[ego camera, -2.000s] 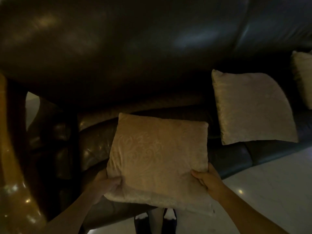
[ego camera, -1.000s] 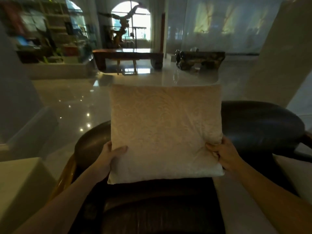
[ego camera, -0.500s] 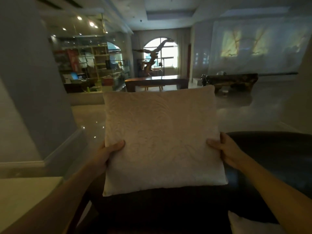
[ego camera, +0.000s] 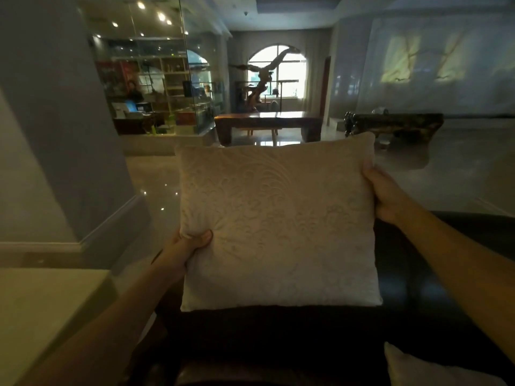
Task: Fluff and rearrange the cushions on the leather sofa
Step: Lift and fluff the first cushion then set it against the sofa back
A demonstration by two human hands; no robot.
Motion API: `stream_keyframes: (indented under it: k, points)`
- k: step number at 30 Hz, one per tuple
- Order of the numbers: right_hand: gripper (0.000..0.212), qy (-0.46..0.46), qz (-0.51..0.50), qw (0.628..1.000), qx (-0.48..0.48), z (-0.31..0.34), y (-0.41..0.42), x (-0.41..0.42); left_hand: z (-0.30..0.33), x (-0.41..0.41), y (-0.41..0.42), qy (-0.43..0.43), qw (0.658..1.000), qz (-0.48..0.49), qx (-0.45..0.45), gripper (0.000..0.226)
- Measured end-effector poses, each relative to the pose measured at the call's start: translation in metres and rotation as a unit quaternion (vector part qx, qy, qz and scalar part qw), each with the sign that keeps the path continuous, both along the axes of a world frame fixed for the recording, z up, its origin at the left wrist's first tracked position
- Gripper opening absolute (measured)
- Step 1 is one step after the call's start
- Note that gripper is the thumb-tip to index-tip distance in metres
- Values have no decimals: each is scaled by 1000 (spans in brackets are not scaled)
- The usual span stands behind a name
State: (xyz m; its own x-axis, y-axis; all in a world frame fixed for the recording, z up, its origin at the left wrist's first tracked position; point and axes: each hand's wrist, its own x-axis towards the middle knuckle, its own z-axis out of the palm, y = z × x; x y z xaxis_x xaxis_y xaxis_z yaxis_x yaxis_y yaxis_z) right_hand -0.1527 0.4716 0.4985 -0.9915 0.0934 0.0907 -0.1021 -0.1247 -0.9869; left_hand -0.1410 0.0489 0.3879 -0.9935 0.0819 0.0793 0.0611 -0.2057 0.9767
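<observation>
A square beige cushion (ego camera: pixel 278 224) with an embossed leaf pattern is held upright in the air above the dark leather sofa (ego camera: pixel 434 288). My left hand (ego camera: pixel 184 246) pinches its left edge low down, thumb on the front face. My right hand (ego camera: pixel 386 193) grips the right edge higher up, near the top corner. A second beige cushion (ego camera: pixel 423 369) shows its corner at the bottom right, on the sofa seat.
A pale flat surface (ego camera: pixel 41 310) lies at lower left beside a grey pillar (ego camera: pixel 55 121). Beyond the sofa back are a glossy tiled floor, a wooden table (ego camera: pixel 267 123), a carved dark bench (ego camera: pixel 395 126) and a glass-walled room with shelves.
The cushion has come up off the sofa seat and is now held in the air. My right hand has slid up the right edge towards the top corner; my view has risen to the room.
</observation>
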Motion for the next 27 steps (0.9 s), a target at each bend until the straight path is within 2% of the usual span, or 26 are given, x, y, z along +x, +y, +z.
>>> stream_keyframes:
  k: [3, 6, 11, 18, 21, 24, 27]
  points:
    - [78, -8, -25, 1000, -2, -2, -3, -10, -19, -5, -3, -25, 1000, -10, -4, 93]
    - [72, -13, -39, 999, 3, -3, -8, -14, -33, -10, -7, -52, 998, -25, -15, 112]
    - [29, -19, -19, 1000, 12, -17, -11, -24, -51, -15, -19, -70, 996, -55, -24, 110]
    - [41, -35, -151, 987, 29, -57, -22, -41, -66, -23, -33, -75, 988, -115, -76, 93]
    - [33, -40, -178, 983, 12, -79, -36, -45, -66, -27, -31, -97, 991, -81, -36, 95]
    - [15, -48, -183, 982, 7, -101, -51, -43, -72, -37, -32, -93, 996, 0, -7, 92]
    - [18, -71, -184, 979, 47, -128, -64, -36, -90, -41, -38, -108, 992, 62, -11, 76]
